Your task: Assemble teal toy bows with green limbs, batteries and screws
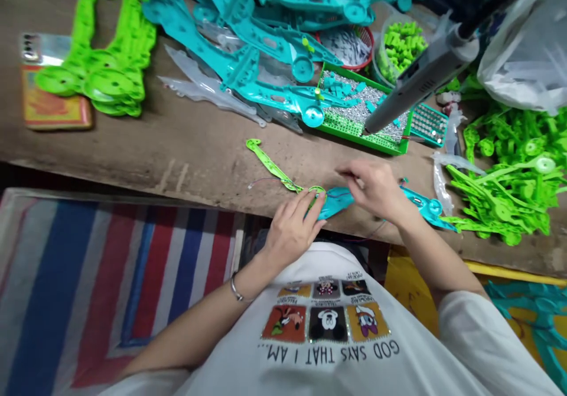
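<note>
Blue piece (339, 202): left hand (292, 225) over end, fingers extended; right hand (374, 189) curled; holds unclear.

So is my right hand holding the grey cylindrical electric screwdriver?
No, the grey cylindrical electric screwdriver slants over the green rectangular plastic tray, apart from the right hand.

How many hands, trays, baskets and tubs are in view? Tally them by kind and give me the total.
Hands: 2 (left hand, right hand)
Trays: 2 (green tray, teal tray)
Baskets: 1 (red basket)
Tubs: 1 (clear tub)
Total: 6
</note>
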`<state>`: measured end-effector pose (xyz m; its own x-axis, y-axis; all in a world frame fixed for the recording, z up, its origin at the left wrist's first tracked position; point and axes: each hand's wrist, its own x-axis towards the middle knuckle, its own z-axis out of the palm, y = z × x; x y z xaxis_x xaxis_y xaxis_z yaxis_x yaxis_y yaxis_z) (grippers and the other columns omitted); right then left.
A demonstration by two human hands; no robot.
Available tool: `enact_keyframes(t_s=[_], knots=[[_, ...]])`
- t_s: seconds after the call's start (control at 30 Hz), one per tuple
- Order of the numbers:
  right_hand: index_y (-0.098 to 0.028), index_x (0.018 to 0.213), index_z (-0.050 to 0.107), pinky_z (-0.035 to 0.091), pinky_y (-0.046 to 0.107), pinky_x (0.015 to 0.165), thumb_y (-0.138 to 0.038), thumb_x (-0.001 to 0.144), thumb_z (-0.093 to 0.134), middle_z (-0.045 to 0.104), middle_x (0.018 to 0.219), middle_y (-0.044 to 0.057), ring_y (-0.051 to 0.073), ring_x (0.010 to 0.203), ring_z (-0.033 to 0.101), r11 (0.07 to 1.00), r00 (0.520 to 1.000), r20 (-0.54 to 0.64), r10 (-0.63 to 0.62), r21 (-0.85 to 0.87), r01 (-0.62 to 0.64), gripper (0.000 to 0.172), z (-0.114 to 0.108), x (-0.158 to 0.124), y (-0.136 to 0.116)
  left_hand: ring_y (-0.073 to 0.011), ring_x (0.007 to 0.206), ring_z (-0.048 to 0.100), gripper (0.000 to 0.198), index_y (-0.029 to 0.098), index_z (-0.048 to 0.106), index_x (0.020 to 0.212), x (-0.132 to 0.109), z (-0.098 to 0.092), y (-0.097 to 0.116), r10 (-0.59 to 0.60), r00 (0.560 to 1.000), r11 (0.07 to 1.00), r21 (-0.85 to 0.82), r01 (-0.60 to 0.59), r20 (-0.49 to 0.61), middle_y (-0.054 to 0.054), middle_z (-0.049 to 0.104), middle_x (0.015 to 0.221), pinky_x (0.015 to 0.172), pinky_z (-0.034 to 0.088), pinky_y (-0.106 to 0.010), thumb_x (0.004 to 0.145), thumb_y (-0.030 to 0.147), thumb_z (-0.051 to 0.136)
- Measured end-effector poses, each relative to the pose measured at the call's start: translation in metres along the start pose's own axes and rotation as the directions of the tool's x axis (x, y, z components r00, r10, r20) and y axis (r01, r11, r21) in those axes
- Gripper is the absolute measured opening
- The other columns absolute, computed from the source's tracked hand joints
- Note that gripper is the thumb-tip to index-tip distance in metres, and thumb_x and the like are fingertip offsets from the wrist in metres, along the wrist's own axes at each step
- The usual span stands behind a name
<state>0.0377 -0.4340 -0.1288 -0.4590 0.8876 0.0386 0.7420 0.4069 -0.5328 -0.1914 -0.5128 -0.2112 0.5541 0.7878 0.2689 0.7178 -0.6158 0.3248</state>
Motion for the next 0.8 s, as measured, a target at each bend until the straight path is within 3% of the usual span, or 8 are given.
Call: enact_keyframes(t_s=[0.1,0.17,0.23,0.3,0.4,0.5,0.67,0.8], knots=[[-0.016,0.114,0.069,0.049,0.031,0.088,-0.012,0.099,0.049,0.072,0.106,0.008,0.019,0.098,0.066,0.974,0.976,0.104,-0.19,0.141,0.175,0.025,0.021,0.047,-0.03,-0.0343,0.133,0.055,0.051,0.01,0.056,0.143,-0.004,0.008,-0.001,0.007,0.999,1.0,0.016,-0.006,-0.052,-0.021,0.064,0.138,0.106,0.044,-0.046,0.101,0.038,0.057],[-0.015,0.117,0.067,0.048,0.031,0.084,-0.015,0.098,0.055,0.068,0.109,0.009,0.02,0.096,0.064,0.958,0.941,0.196,-0.277,0.127,0.256,0.022,0.04,0.071,-0.049,-0.0349,0.117,0.062,0.04,0.011,0.067,0.128,-0.006,0.012,-0.001,0.008,0.995,1.0,0.029,-0.005,-0.095,-0.02,0.071,0.119,0.1,0.047,-0.048,0.099,0.038,0.059],[-0.016,0.117,0.066,0.046,0.031,0.078,-0.016,0.095,0.061,0.063,0.117,0.011,0.019,0.091,0.061,0.957,0.915,0.281,-0.29,0.063,0.284,0.023,0.058,0.089,-0.063,-0.0333,0.103,0.065,0.035,0.013,0.071,0.119,-0.008,0.014,0.0,0.008,0.992,0.999,0.036,-0.003,-0.129,-0.017,0.072,0.104,0.095,0.049,-0.048,0.098,0.039,0.06],[-0.016,0.112,0.067,0.044,0.03,0.075,-0.013,0.093,0.06,0.06,0.119,0.011,0.018,0.085,0.059,0.962,0.901,0.346,-0.261,0.014,0.273,0.02,0.068,0.101,-0.069,-0.0325,0.102,0.064,0.036,0.012,0.07,0.121,-0.008,0.014,0.001,0.004,0.99,1.0,0.026,-0.001,-0.142,-0.017,0.072,0.105,0.095,0.049,-0.048,0.098,0.039,0.061],[-0.015,0.098,0.068,0.044,0.03,0.078,-0.005,0.09,0.053,0.064,0.106,0.01,0.018,0.084,0.058,0.965,0.884,0.389,-0.257,0.063,0.253,0.02,0.066,0.112,-0.063,-0.0331,0.119,0.062,0.042,0.012,0.065,0.131,-0.005,0.01,0.001,-0.015,0.994,1.0,-0.019,0.013,-0.113,-0.019,0.069,0.126,0.102,0.048,-0.047,0.099,0.039,0.059],[-0.014,0.094,0.068,0.042,0.028,0.078,-0.003,0.086,0.054,0.067,0.088,0.005,0.016,0.08,0.058,0.964,0.903,0.348,-0.253,0.175,0.202,0.019,0.056,0.119,-0.048,-0.032,0.13,0.058,0.049,0.012,0.058,0.142,-0.003,0.005,0.0,-0.015,0.996,0.996,-0.088,0.007,-0.092,-0.018,0.066,0.135,0.107,0.048,-0.046,0.101,0.038,0.058],[-0.014,0.095,0.069,0.037,0.025,0.071,-0.006,0.085,0.062,0.066,0.074,-0.002,0.012,0.069,0.055,0.941,0.92,0.332,-0.208,0.323,0.096,0.015,0.052,0.124,-0.033,-0.0294,0.136,0.056,0.051,0.01,0.053,0.146,-0.007,-0.004,-0.014,0.015,0.978,0.977,-0.205,-0.058,-0.206,-0.018,0.063,0.142,0.115,0.046,-0.045,0.099,0.028,0.06],[-0.015,0.094,0.071,0.038,0.024,0.073,-0.006,0.085,0.062,0.069,0.077,-0.001,0.012,0.072,0.057,0.936,0.913,0.344,-0.219,0.339,0.097,0.015,0.059,0.126,-0.032,-0.0274,0.127,0.06,0.049,0.018,0.055,0.146,-0.012,-0.012,-0.038,-0.101,0.959,0.98,-0.193,0.05,-0.265,-0.014,0.068,0.136,0.108,0.05,-0.045,0.097,0.022,0.059]])
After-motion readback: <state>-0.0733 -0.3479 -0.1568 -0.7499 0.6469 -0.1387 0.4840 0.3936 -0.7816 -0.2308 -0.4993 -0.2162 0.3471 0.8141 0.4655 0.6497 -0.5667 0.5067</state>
